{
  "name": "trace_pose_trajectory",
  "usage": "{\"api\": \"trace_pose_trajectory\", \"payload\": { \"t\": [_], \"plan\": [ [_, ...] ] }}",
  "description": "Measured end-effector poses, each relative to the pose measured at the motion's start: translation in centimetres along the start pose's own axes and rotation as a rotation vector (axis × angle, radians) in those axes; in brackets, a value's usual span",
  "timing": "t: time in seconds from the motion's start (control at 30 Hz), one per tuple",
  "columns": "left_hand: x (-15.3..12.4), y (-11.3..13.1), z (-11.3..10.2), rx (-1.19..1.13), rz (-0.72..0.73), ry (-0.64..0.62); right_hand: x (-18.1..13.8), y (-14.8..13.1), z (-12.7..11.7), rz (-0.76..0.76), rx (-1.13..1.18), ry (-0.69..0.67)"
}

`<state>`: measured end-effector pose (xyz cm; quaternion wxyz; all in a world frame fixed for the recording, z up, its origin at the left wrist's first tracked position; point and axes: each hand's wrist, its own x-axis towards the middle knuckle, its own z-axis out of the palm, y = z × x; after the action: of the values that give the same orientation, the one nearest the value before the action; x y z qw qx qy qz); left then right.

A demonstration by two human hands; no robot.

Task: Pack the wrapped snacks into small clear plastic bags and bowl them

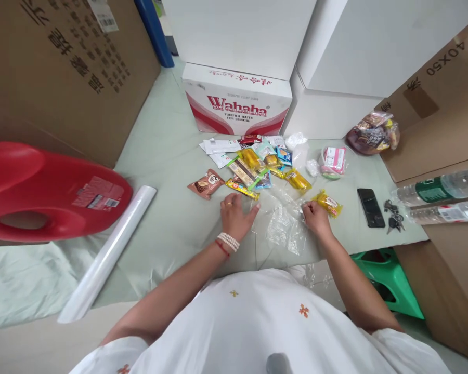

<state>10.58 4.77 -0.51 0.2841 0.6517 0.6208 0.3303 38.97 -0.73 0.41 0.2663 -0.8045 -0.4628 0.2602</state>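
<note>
Clear bag (283,228) crumpled on the cloth (171,234)
Left hand (235,217) palm down, thumb spread wide, fingers bent, at the bag's left edge; right hand (316,218) curled, finger and thumb pinching its right edge; snacks (250,158) just beyond; behind them a carton (239,108) reads "Wahaha", "PURIFIED WATER FOR DRINKING"; a brown box (446,98) at right, "40X50"

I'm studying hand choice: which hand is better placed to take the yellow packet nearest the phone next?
Probably the right hand: it is beside the yellow packet, though it seems to pinch the clear plastic. The left hand is farther off, across that plastic.
</note>
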Motion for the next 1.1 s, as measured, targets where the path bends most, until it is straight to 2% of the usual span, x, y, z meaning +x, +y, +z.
{"api": "trace_pose_trajectory", "payload": {
  "t": [0.13, 0.23, 0.33, 0.4, 0.5, 0.6, 0.67, 0.7, 0.73, 0.77, 0.83, 0.87, 0.9, 0.97, 1.1],
  "plan": [
    [1.7, 2.4, 0.8, -0.382, -0.240, -0.045, -0.1, -0.1, 0.5, 0.019, 0.069, 0.014],
    [1.2, 2.2, -0.8, -0.656, -0.302, -0.163, 0.0, 0.3, 0.4, 0.050, 0.188, -0.009],
    [-0.4, 0.5, -3.3, -0.819, -0.392, -0.221, -0.1, 0.3, 0.8, 0.059, 0.224, -0.037],
    [-1.5, -1.0, -4.7, -0.762, -0.444, -0.167, -0.1, -0.1, 1.4, 0.047, 0.189, -0.064],
    [-3.1, -3.1, -6.1, -0.425, -0.457, -0.064, -0.1, -1.2, 2.3, 0.013, 0.131, -0.112],
    [-4.6, -4.3, -6.6, -0.009, -0.291, 0.074, 0.1, -2.2, 2.8, -0.028, 0.054, -0.143],
    [-5.3, -4.7, -6.4, 0.177, -0.091, 0.179, 0.2, -2.5, 2.9, -0.054, -0.008, -0.146],
    [-5.5, -4.8, -6.3, 0.227, 0.029, 0.193, 0.3, -2.6, 2.8, -0.065, -0.033, -0.145],
    [-5.5, -4.9, -6.1, 0.249, 0.160, 0.155, 0.4, -2.6, 2.7, -0.075, -0.055, -0.143],
    [-5.4, -4.9, -5.9, 0.250, 0.293, 0.061, 0.4, -2.6, 2.5, -0.083, -0.075, -0.141],
    [-4.8, -4.9, -5.5, 0.219, 0.520, -0.207, 0.5, -2.3, 2.0, -0.097, -0.110, -0.132],
    [-4.4, -4.8, -5.4, 0.206, 0.586, -0.330, 0.4, -2.1, 1.8, -0.099, -0.126, -0.123],
    [-4.0, -4.7, -5.3, 0.201, 0.615, -0.418, 0.3, -1.9, 1.5, -0.097, -0.140, -0.113],
    [-3.2, -4.4, -5.1, 0.217, 0.586, -0.477, -0.1, -1.1, 1.0, -0.075, -0.155, -0.095],
    [-3.1, -3.8, -4.7, 0.275, 0.453, -0.392, -0.8, 0.4, -0.5, -0.046, -0.175, -0.094]
  ]
}}
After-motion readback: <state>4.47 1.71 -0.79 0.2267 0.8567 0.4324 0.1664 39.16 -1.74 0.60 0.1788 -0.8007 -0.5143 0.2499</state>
